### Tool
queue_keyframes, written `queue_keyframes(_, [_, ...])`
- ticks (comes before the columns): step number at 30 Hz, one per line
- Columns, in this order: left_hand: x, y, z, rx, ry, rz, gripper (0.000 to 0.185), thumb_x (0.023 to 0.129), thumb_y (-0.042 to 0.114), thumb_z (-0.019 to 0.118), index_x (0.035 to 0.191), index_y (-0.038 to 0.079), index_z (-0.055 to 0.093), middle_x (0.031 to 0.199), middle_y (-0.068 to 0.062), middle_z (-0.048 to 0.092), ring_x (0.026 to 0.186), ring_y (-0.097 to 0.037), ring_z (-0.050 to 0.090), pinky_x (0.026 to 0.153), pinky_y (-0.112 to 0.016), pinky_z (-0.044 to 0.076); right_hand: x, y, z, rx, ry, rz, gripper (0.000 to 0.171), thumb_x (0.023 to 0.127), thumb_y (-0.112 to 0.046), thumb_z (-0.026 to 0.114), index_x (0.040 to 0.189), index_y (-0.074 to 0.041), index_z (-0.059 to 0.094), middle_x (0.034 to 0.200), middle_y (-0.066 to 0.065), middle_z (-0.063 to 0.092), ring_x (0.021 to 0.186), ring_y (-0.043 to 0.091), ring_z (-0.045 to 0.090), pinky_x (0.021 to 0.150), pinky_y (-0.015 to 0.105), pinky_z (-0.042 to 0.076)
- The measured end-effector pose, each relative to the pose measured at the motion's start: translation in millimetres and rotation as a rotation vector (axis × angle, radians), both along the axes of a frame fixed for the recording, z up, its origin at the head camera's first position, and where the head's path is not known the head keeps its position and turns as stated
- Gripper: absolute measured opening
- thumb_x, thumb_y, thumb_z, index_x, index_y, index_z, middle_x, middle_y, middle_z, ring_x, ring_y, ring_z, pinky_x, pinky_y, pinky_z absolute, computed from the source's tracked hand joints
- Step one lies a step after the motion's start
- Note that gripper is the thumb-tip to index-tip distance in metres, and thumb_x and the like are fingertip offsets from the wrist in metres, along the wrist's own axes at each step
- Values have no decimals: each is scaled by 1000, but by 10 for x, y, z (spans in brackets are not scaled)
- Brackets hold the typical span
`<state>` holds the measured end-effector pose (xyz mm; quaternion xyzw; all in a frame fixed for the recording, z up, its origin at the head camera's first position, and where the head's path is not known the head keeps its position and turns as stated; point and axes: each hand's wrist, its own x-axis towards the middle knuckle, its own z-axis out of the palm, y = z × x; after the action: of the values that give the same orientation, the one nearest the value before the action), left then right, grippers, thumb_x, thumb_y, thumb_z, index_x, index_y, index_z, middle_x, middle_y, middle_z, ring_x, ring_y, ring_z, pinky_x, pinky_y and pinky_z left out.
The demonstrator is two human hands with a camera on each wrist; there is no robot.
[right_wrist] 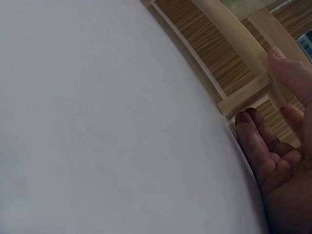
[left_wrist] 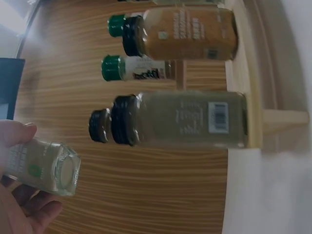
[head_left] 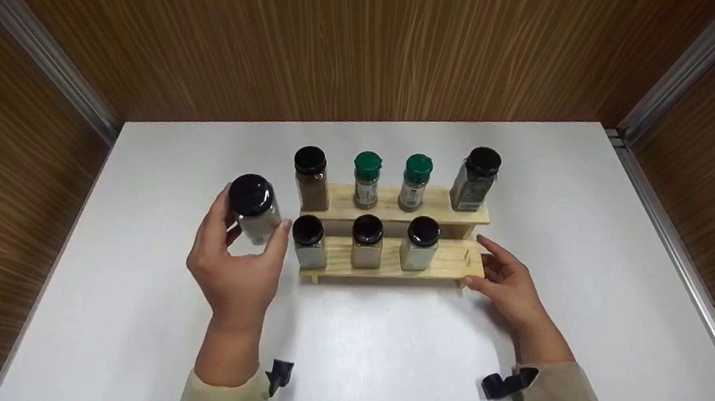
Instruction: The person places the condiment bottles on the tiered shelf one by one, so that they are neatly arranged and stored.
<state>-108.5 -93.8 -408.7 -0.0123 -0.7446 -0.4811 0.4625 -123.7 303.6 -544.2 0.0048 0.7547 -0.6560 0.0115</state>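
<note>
My left hand [head_left: 237, 274] holds a spice jar [head_left: 257, 208] with a black lid in the air, left of the wooden spice rack [head_left: 383, 268]. In the left wrist view, that jar's glass base [left_wrist: 66, 170] points toward the rack, and pale contents show through the glass. My right hand [head_left: 511, 286] grips the right end of the rack's lower shelf, its thumb [right_wrist: 290, 73] against the wood. Three black-lidded jars stand on the lower shelf: left [head_left: 311, 245], middle [head_left: 367, 245] and right [head_left: 419, 247]. The lower shelf's right end carries no jar.
On the upper shelf stand a brown-filled jar [head_left: 311, 182], two green-capped bottles [head_left: 366, 181] [head_left: 415, 183] and a dark-filled jar [head_left: 475, 183]. The rack rests on a white table [head_left: 366, 374]. Wood-grain panels [head_left: 361, 41] enclose the back and sides.
</note>
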Motion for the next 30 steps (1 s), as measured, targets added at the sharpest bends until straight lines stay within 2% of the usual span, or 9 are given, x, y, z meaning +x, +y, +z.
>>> queue_keyframes(12, [29,173,162,12,14,-80,68,70,4,98,132,-4,70,123,-10,75,97,-26,75,76,-19,58,1,11,-16,-15,0,11,87,81,18,80,158,7,41,131,29,62,109,12,68,92,22,55])
queue_keyframes(18, [4,326,219,13,48,-155,68,70,5,98,131,-5,69,121,-11,76,96,-25,76,73,-24,61,0,5,-30,-8,-6,14,87,81,19,79,158,8,40,131,31,62,107,12,69,90,22,55])
queue_keyframes(23, [-7,483,228,-2,64,-230,71,70,6,99,132,-7,67,116,-14,75,96,-24,76,73,-29,63,19,-22,-11,-21,-8,2,86,81,20,79,157,8,41,130,30,63,106,12,69,88,22,55])
queue_keyframes(30, [8,668,194,-34,42,-286,75,70,7,100,135,-8,64,113,-17,74,93,-23,74,70,-26,61,37,-61,-17,-27,-15,8,84,82,19,79,157,8,42,131,31,62,108,12,68,92,22,54])
